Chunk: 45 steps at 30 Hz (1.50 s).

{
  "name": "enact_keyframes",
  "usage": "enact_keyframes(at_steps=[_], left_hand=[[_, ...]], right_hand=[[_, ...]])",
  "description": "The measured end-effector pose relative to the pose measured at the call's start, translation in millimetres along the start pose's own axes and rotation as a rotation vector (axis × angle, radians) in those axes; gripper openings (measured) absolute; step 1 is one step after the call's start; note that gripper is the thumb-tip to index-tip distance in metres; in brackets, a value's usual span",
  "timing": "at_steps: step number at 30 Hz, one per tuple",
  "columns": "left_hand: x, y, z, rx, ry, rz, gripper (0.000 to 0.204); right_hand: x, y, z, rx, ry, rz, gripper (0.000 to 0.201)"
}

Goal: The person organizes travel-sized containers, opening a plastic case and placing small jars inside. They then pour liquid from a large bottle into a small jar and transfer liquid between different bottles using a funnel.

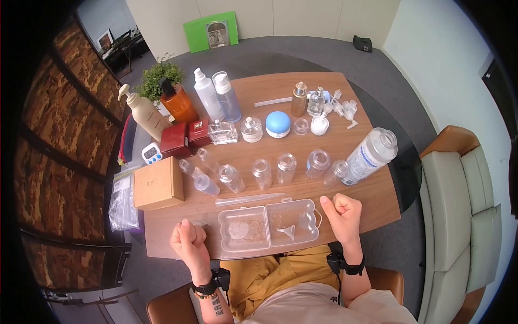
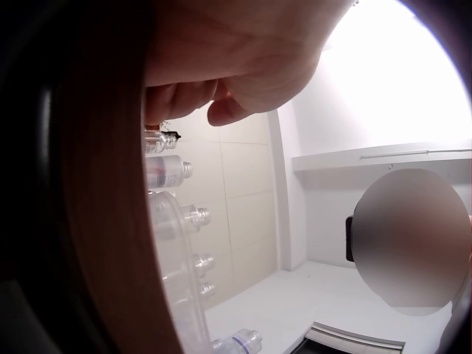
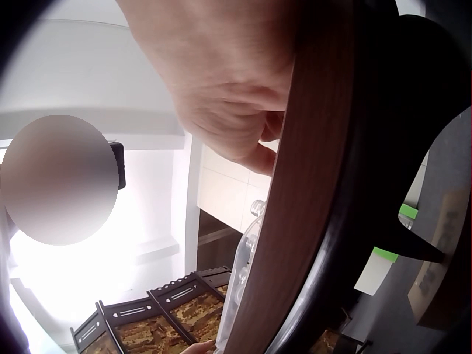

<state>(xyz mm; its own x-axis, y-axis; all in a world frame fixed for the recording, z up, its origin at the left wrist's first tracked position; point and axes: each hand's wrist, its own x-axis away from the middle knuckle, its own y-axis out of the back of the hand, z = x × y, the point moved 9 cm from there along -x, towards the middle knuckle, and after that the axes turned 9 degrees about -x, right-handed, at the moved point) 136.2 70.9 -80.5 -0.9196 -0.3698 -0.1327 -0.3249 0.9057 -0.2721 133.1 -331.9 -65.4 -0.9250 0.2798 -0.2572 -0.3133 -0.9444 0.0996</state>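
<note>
My left hand [image 1: 189,241] is curled into a fist at the table's near left edge, thumb on top, with nothing in it. To the right, my right hand [image 1: 343,217] makes a similar fist, also holding nothing. Between them lies an unfolded clear plastic case [image 1: 268,228]. A small clear funnel [image 1: 287,232] sits in its right half, and small clear pieces [image 1: 244,231] lie in its left half. Just behind the case is a slim tapered plastic pipette [image 1: 250,200]. Both wrist views show the left hand [image 2: 243,55] and right hand [image 3: 221,88] at the tabletop.
Several clear small bottles [image 1: 261,174] stand in a row mid-table. A large clear labelled bottle [image 1: 371,155] is at right, a cardboard box [image 1: 158,183] at left. Behind are pump bottles [image 1: 205,92], red boxes [image 1: 176,140], a blue-lidded jar [image 1: 278,125] and loose pump heads [image 1: 348,110].
</note>
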Motion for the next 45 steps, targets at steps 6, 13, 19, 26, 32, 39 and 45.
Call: enact_keyframes(at_steps=[6,13,19,26,32,39,45], left_hand=[[0,6,7,-0.139,0.0,-0.033,0.056],[-2,1,6,-0.147,-0.009,0.023,0.053],[0,-4,0,-0.167,-0.055,0.046,0.045],[2,-5,-6,-0.245,-0.058,0.026,0.038],[1,-6,-5,-0.241,-0.05,0.041,0.037],[-1,-5,-2,-0.223,-0.062,0.063,0.035],[-2,-8,7,-0.054,-0.001,0.093,0.035]], right_hand=[[-1,-4,8,0.024,0.011,0.011,0.061],[0,-5,9,0.044,0.025,0.017,0.06],[1,-6,12,0.069,0.063,0.032,0.06],[1,-6,12,0.057,0.054,0.042,0.06],[2,-5,12,0.052,0.046,0.049,0.053],[1,-4,19,-0.061,0.067,0.083,0.017],[5,0,20,-0.053,0.244,0.097,0.016]])
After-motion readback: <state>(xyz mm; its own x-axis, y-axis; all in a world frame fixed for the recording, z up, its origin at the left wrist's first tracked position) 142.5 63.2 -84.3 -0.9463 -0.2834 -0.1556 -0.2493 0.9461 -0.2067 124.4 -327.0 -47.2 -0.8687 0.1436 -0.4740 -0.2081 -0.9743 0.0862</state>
